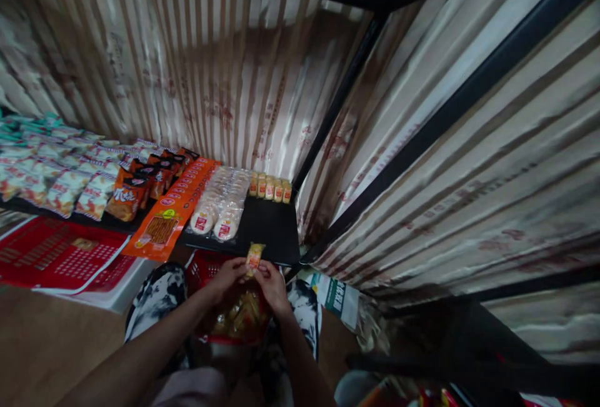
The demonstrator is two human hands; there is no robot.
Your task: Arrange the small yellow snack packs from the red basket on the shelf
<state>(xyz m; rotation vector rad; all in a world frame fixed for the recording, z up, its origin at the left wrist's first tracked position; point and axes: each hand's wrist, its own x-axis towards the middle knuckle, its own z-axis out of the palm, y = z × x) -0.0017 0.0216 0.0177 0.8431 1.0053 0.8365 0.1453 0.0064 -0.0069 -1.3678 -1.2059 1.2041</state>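
Between both hands I hold a small yellow snack packet with a red and white label, raised over a red basket at my knees. My left hand grips its left side, and my right hand pinches its lower right. Inside the basket lie several loose yellowish wrapped snacks. On the black shelf just ahead, several matching yellow packets stand in rows at the back right corner. Clear-wrapped round white crackers lie to their left.
Left along the shelf are long orange packets, orange-brown snack bags and many white bags. A red basket lies on the floor at left. Black frame bars and striped sheeting bound the shelf.
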